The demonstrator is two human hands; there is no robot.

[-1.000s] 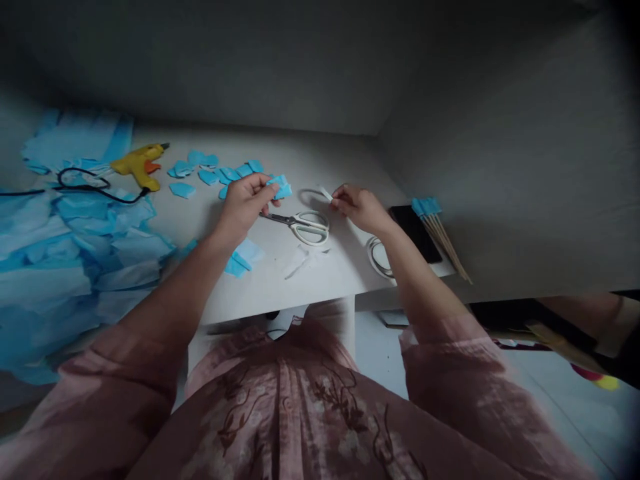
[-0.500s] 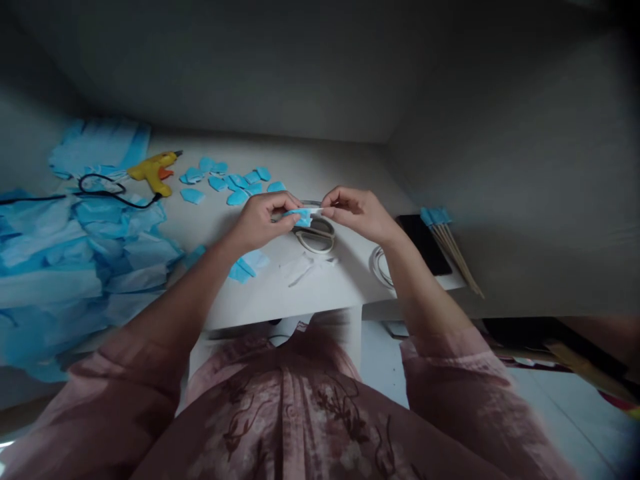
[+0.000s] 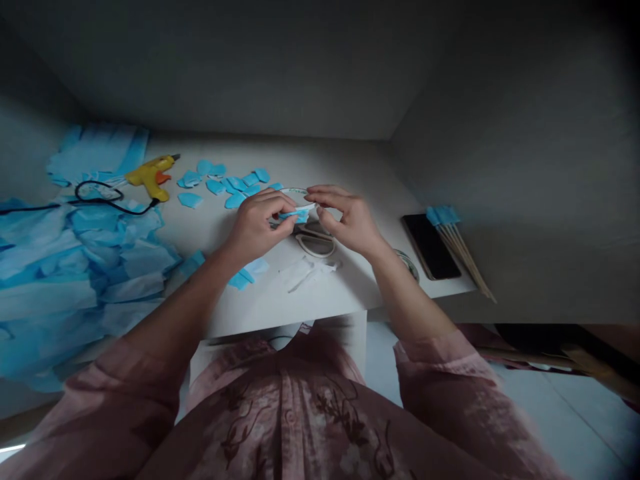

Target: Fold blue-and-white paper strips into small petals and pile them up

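My left hand (image 3: 257,223) pinches a small folded blue paper piece (image 3: 299,215) above the white table (image 3: 280,300). My right hand (image 3: 345,217) meets it from the right, its fingers closed on a short white strip (image 3: 306,208) laid against the blue piece. White scissors (image 3: 315,240) lie on the table just under both hands. Several cut blue paper shapes (image 3: 235,181) are scattered behind my hands.
A yellow glue gun (image 3: 149,175) with a black cord lies at the back left, beside heaped blue tissue paper (image 3: 60,253). A black phone (image 3: 433,245) and blue-tipped wooden sticks (image 3: 463,247) lie at the right edge. White scraps (image 3: 305,272) and a tape roll (image 3: 407,261) sit nearby.
My hands, apart one second ago, have come together over the scissors. The white strip now lies against the blue piece, and my right hand's fingers have shifted over it.
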